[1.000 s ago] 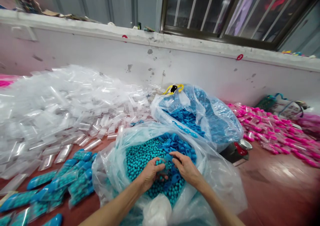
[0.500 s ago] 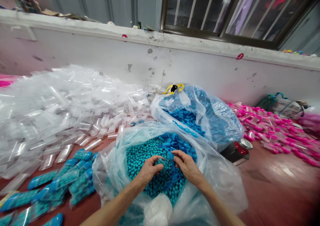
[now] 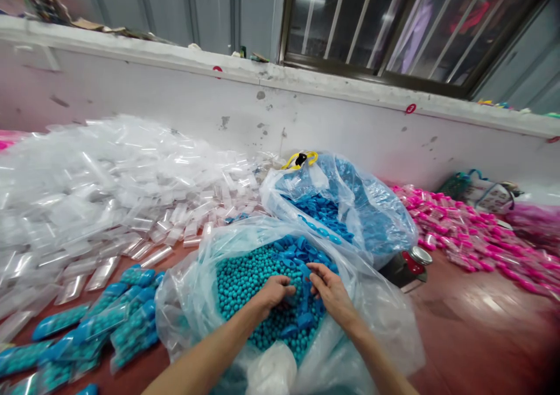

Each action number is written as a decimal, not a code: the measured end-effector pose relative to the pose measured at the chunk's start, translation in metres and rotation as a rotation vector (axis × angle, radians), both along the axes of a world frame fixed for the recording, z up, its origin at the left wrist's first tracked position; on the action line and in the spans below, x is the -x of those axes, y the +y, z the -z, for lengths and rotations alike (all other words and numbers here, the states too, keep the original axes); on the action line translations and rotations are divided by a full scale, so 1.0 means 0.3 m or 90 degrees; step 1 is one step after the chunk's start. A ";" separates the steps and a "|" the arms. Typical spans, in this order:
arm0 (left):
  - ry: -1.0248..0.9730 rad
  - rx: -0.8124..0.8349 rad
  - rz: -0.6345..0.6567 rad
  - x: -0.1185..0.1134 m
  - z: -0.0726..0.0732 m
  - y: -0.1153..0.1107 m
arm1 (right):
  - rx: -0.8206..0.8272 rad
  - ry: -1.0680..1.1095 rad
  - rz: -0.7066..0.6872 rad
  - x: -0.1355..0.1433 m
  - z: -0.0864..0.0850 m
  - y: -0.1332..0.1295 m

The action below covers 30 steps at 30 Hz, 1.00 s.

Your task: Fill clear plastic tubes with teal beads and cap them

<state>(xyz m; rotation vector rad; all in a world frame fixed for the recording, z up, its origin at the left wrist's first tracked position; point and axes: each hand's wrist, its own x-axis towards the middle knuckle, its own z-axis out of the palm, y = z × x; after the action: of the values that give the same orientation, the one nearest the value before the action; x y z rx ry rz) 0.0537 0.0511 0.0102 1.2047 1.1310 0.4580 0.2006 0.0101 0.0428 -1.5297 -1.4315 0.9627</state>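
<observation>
An open plastic bag (image 3: 184, 284) holds many teal beads (image 3: 245, 272), with blue plastic caps (image 3: 297, 249) on their right side. My left hand (image 3: 275, 293) is over the beads, its fingers curled round something see-through with teal in it, perhaps a filled clear pouch; the fingers partly hide it. Close by on the right, my right hand (image 3: 328, 287) pinches a blue cap at the edge of the cap pile. The two hands are a small gap apart, their fingertips facing each other.
Clear empty sleeves (image 3: 109, 179) are heaped at the left. Filled teal packets (image 3: 105, 319) lie in front of them. Behind the bead bag stands a bag of blue caps (image 3: 380, 214). Pink packets (image 3: 464, 226) and a silver-lidded jar (image 3: 420, 256) are at the right, before the wall (image 3: 175, 97).
My left hand has turned and moved slightly right, its fingers now more closed over the see-through thing. My right hand stays near the caps. The whole view has shifted slightly.
</observation>
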 end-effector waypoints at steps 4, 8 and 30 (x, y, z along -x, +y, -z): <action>-0.126 0.001 0.020 0.060 -0.009 -0.018 | 0.009 -0.011 -0.008 0.004 0.002 0.001; -0.229 -0.072 0.003 0.096 -0.012 -0.028 | -0.030 -0.073 -0.043 0.042 -0.018 -0.008; -0.205 -0.064 -0.107 0.113 -0.072 -0.119 | -0.001 0.057 -0.132 0.084 0.014 -0.008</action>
<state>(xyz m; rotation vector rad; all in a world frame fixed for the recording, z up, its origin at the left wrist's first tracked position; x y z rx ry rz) 0.0197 0.0156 0.0318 1.0789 0.9411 0.8151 0.1754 0.0077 0.0385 -1.3373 -1.5474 1.1383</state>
